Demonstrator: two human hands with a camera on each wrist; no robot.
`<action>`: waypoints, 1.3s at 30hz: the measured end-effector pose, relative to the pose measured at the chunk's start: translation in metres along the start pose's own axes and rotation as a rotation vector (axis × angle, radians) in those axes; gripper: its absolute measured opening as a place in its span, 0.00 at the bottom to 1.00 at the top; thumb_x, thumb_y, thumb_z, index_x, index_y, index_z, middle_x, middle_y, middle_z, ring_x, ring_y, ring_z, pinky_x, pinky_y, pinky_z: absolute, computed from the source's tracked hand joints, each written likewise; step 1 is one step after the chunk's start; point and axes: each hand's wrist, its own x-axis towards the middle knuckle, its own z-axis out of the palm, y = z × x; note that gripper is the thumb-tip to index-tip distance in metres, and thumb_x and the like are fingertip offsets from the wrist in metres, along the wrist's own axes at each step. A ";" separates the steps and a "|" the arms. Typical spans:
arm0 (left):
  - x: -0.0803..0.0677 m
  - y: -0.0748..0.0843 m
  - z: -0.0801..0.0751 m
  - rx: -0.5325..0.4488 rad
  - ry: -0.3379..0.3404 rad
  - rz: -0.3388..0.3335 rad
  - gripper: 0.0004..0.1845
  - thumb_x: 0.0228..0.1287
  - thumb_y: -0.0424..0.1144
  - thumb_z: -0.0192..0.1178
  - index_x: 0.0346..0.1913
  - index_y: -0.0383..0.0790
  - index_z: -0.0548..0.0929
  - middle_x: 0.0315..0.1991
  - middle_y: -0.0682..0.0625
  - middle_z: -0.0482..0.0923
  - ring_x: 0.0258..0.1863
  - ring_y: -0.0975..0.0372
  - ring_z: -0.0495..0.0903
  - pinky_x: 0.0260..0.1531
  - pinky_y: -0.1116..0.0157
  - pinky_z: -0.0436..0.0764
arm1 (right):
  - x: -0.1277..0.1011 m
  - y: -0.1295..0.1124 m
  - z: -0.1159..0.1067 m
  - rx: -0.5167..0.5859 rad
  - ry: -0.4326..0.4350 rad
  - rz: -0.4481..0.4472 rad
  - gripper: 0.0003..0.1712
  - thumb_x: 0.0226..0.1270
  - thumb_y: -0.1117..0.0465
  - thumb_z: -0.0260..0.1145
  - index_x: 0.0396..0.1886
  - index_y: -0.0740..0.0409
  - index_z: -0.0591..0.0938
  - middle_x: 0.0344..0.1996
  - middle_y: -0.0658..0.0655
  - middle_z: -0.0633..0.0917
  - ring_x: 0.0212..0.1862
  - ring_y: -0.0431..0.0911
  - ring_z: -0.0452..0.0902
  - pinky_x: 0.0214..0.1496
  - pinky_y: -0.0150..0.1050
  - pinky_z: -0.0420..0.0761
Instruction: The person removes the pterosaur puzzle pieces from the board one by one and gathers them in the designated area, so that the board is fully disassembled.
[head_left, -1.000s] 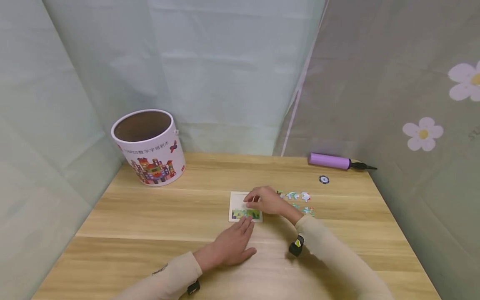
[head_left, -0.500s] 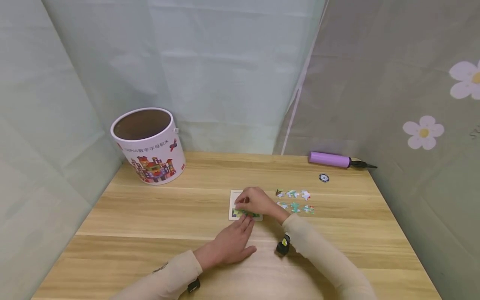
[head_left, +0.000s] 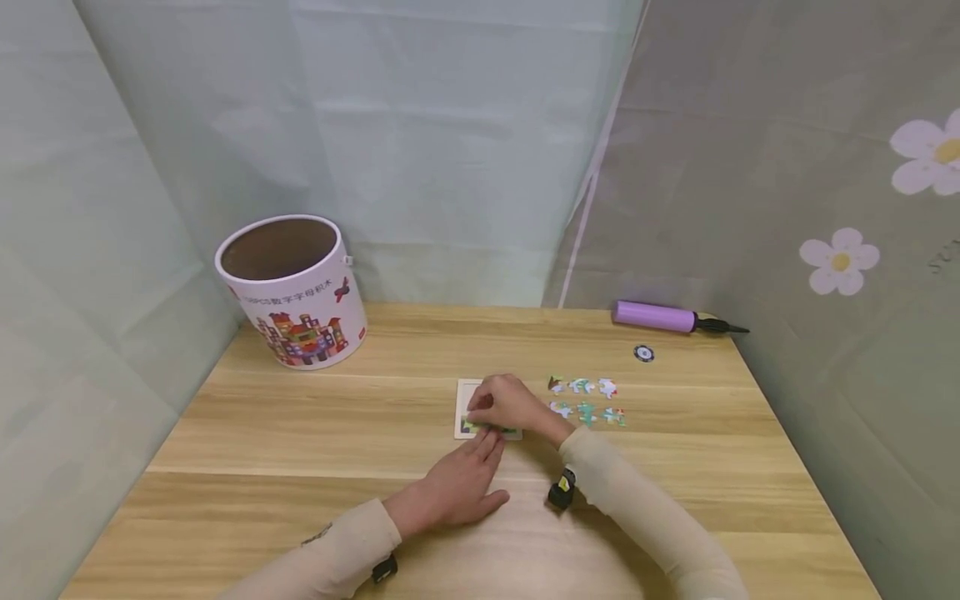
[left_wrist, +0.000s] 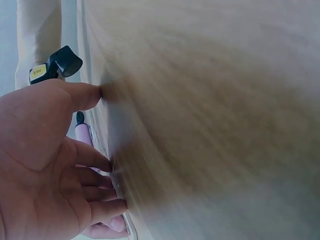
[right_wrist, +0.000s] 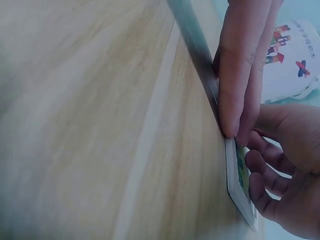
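**Asker:** Head view first, please: where do the hands sit, and where is the puzzle?

**Operator:** From the head camera I see a small square puzzle board (head_left: 463, 392) lying flat near the middle of a wooden table (head_left: 300, 433). The right hand (head_left: 504, 403) is on top of the board, fingers curled down onto its surface. I think it presses a piece into place there, but the fingertips hide any piece, so I cannot say whether it pinches one. The left hand (head_left: 459, 483) lies on the table on the near side of the board, fingers straight and together, tips touching the board's near edge.

**Asker:** Which way do the spare pieces lie from the working hand?

**Operator:** The loose pieces (head_left: 583, 398) lie in two short rows just to the right of the board, beyond the right hand's knuckles. The rows run left to right, along the table's length. The right hand is clearly nearer to them; the left hand would have to cross the board.

**Asker:** Do the wrist views add anything?

**Operator:** In the right wrist view the board's edge (right_wrist: 240, 192) shows side-on, with the left hand's straight fingers (right_wrist: 240, 75) resting against it.
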 end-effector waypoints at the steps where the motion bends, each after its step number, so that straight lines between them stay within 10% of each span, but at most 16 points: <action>1: 0.000 0.000 0.000 0.000 0.001 0.001 0.40 0.76 0.56 0.52 0.73 0.22 0.65 0.76 0.30 0.59 0.77 0.45 0.59 0.76 0.57 0.61 | 0.000 0.000 0.000 0.005 -0.001 0.006 0.04 0.64 0.53 0.76 0.32 0.47 0.91 0.30 0.42 0.85 0.35 0.34 0.78 0.42 0.32 0.79; 20: 0.002 -0.002 -0.001 0.025 -0.009 0.014 0.41 0.76 0.57 0.52 0.73 0.22 0.65 0.76 0.30 0.60 0.77 0.46 0.59 0.76 0.57 0.60 | 0.000 0.002 -0.001 0.211 0.009 0.055 0.03 0.67 0.58 0.73 0.34 0.49 0.87 0.29 0.41 0.87 0.34 0.35 0.82 0.42 0.32 0.82; 39: 0.002 -0.001 0.002 0.029 -0.011 -0.004 0.40 0.76 0.59 0.51 0.73 0.26 0.67 0.76 0.33 0.61 0.77 0.45 0.61 0.76 0.58 0.61 | -0.044 0.026 -0.053 0.193 0.184 0.078 0.03 0.68 0.60 0.73 0.35 0.53 0.87 0.30 0.45 0.86 0.35 0.39 0.80 0.43 0.37 0.82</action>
